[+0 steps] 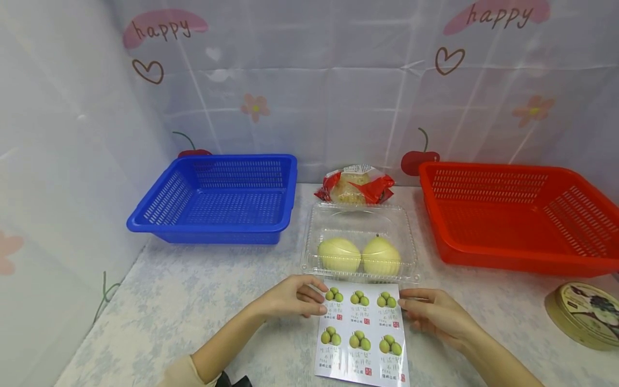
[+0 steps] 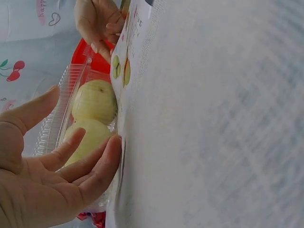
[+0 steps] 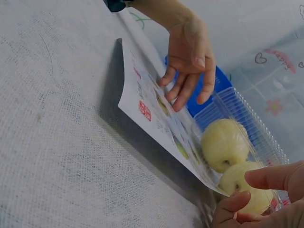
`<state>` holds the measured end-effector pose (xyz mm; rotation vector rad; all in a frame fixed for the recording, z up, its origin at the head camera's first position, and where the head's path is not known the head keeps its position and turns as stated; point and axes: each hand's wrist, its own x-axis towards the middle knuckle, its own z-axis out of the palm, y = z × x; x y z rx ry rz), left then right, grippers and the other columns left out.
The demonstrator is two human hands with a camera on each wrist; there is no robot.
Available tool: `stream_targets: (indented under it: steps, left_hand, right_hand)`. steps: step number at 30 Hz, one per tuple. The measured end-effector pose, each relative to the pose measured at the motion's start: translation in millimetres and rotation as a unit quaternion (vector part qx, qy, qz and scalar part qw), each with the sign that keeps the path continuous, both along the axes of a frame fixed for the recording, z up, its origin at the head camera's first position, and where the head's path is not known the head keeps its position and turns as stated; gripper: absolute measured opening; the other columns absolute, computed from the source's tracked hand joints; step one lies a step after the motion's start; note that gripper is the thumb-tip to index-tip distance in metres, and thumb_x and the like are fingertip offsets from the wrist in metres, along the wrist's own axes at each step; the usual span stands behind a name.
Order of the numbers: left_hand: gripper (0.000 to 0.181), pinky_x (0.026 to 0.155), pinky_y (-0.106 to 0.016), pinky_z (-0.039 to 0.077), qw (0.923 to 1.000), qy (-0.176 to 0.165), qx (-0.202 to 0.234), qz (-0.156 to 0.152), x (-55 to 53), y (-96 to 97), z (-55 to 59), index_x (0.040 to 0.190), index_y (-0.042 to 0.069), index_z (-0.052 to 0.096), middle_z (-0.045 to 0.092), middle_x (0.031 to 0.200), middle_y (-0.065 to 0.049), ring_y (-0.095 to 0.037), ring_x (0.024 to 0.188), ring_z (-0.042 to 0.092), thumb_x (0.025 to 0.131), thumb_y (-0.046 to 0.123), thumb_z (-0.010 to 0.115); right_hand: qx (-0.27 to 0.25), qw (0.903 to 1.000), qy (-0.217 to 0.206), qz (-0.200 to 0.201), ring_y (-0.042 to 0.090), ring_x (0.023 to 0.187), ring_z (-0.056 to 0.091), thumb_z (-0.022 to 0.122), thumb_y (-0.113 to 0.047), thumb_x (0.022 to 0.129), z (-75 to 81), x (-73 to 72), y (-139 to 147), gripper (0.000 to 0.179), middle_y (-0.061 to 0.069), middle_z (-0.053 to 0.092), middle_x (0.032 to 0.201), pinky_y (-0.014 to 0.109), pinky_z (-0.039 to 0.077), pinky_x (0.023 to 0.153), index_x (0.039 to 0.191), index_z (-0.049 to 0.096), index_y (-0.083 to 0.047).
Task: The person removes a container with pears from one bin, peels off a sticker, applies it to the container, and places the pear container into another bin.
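A sheet of pear stickers [image 1: 360, 333], printed with green pears and writing, lies in front of the person. The left hand [image 1: 297, 296] is at its upper left edge; in the left wrist view that hand's fingers [image 2: 107, 166] are loosely bent, thumb apart. At the upper right edge is the right hand [image 1: 432, 314], its thumb and forefinger [image 3: 235, 204] apart beside the sheet's corner. Whether either hand bears on the paper is hard to tell. Just beyond the sheet sits a clear plastic clamshell box [image 1: 360, 220] with two pale yellow-green pears [image 1: 339, 255] inside.
A blue basket [image 1: 217, 228] stands back left, a red basket [image 1: 522, 258] back right. Behind the clamshell lies a red and clear plastic bag [image 1: 355, 185] with something pale inside. A round tin [image 1: 585, 314] is at the far right. A printed curtain [image 1: 329, 107] hangs behind.
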<state>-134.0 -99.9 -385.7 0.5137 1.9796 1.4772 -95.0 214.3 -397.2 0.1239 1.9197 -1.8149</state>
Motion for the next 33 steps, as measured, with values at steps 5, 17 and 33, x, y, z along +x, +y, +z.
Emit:
stream_targets:
  steps: [5,17,33]
  left_hand:
    - [0.042,0.072,-0.035,0.055,0.9998,0.017,-0.008,-0.007,1.6,1.2,3.1,0.116,-0.006,0.056,0.063,0.107,-0.021,-0.026,0.094,0.064,0.080,0.008,0.071]
    - [0.043,0.078,-0.028,0.053,0.9815,0.185,-0.035,-0.036,4.4,12.2,7.0,0.114,-0.001,0.059,0.064,0.108,-0.016,-0.030,0.096,0.060,0.078,0.014,0.076]
    - [0.038,0.082,-0.023,0.050,0.9264,0.364,-0.066,-0.068,12.5,36.2,27.3,0.117,0.002,0.063,0.066,0.115,-0.007,-0.021,0.103,0.061,0.083,0.015,0.072]
  right_hand:
    - [0.041,0.9987,0.030,-0.010,0.010,0.072,0.051,0.061,-0.012,0.090,-1.2,-2.2,-2.4,0.043,0.001,0.060,0.088,0.020,0.046,0.061,0.119,0.050,0.018]
    - [0.052,0.9953,0.076,0.030,0.014,0.074,0.058,0.060,-0.009,0.089,-2.3,-5.4,-6.5,0.022,0.005,0.062,0.083,0.027,0.053,0.066,0.099,0.056,0.011]
    - [0.152,0.8695,0.441,0.163,0.002,0.072,0.058,0.067,-0.001,0.084,12.0,3.0,-20.0,0.008,-0.004,0.065,0.080,0.024,0.052,0.063,0.087,0.067,-0.009]
